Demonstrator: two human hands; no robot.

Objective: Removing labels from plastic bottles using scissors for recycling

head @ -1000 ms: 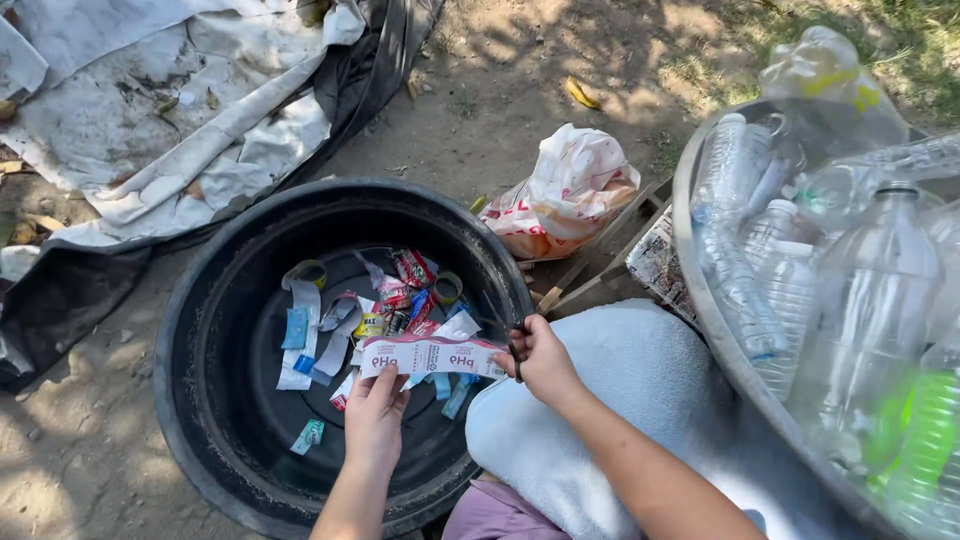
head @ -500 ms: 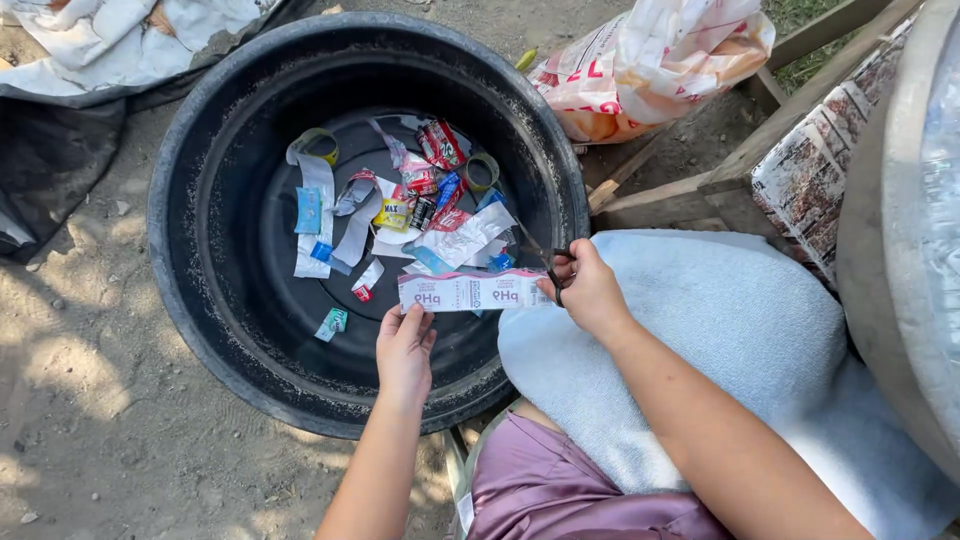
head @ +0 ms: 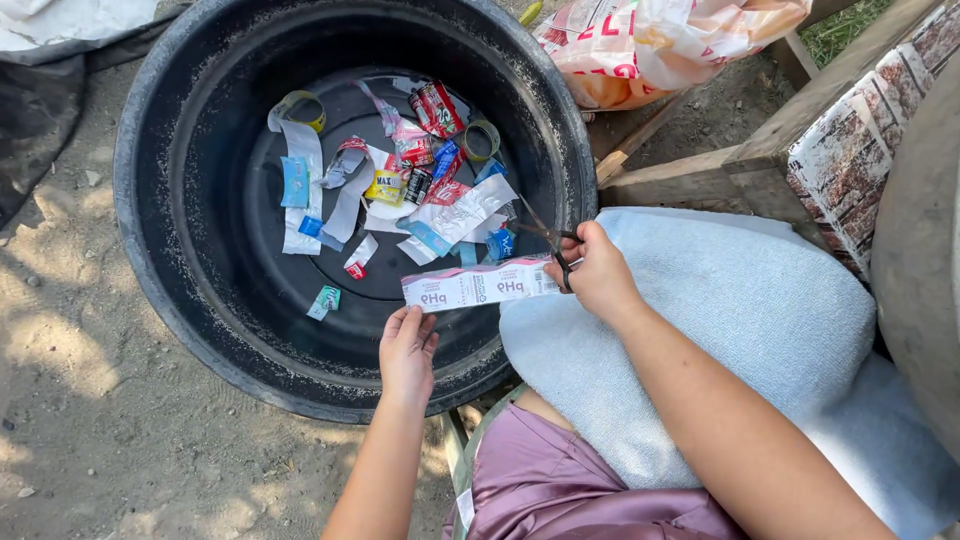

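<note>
Your right hand [head: 598, 272] grips scissors [head: 548, 246] and one end of the label strip [head: 478, 285]; your left hand [head: 407, 350], fingers loose, supports beneath. It looks light and floppy, so pinch both ends.

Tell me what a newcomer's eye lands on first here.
The big black tub on the dirt, its bottom strewn with colourful torn labels. Over its near rim, the right hand grips scissors and a white label strip; the left hand sits just beneath that strip.
</note>
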